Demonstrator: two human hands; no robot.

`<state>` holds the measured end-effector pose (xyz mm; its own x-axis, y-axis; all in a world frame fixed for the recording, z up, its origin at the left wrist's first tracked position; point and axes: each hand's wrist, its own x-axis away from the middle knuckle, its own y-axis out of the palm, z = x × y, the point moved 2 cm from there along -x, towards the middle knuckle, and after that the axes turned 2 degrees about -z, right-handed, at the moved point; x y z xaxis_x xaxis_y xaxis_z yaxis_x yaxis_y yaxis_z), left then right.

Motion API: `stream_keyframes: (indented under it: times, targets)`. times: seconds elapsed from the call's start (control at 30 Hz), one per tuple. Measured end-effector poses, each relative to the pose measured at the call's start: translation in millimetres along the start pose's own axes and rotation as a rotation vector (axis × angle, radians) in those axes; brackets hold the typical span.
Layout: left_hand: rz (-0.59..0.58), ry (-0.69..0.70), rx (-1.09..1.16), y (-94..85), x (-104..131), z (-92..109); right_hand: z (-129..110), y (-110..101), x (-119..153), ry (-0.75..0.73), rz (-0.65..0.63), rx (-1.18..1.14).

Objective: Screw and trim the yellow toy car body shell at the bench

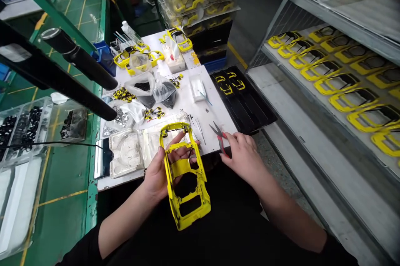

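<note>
Left hand (162, 174) grip holds yellow car shell (184, 174) upright for access; right hand (242, 153), at 3 o'clock, pinches red-handled cutters (219, 135) on surface (215, 112).

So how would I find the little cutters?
Look at the white table, at its near right corner. By the right hand lie the cutters, touched by its fingers. They are the only tool with red handles there.

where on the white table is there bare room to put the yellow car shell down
Bare patch: the white table between the small white box and the red-handled pliers by the right hand. The left side is crowded with plastic bags and white moulded trays.
</note>
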<state>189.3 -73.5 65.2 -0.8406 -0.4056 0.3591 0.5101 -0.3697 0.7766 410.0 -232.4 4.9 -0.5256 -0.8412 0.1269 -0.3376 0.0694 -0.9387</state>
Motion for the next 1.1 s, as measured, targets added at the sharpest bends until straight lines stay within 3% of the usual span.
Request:
stream_keyframes:
  times: [0.3,0.43,0.6,0.8,1.1]
  targets:
    - [-0.071,0.079,-0.195,4.3,-4,5,-5,0,12,0.066,-0.081,-0.215]
    - [-0.071,0.128,-0.252,0.6,-3,7,-8,-15,13,-0.041,-0.101,-0.440]
    - [0.003,0.161,-0.328,1.8,1,8,-35,-38,17,-0.161,-0.114,-0.708]
    - [0.093,0.212,-0.373,7.1,6,5,-65,-49,9,-0.154,-0.045,-0.642]
    - [0.129,0.383,-0.657,10.0,11,4,-78,-56,4,-0.187,-0.069,-0.738]
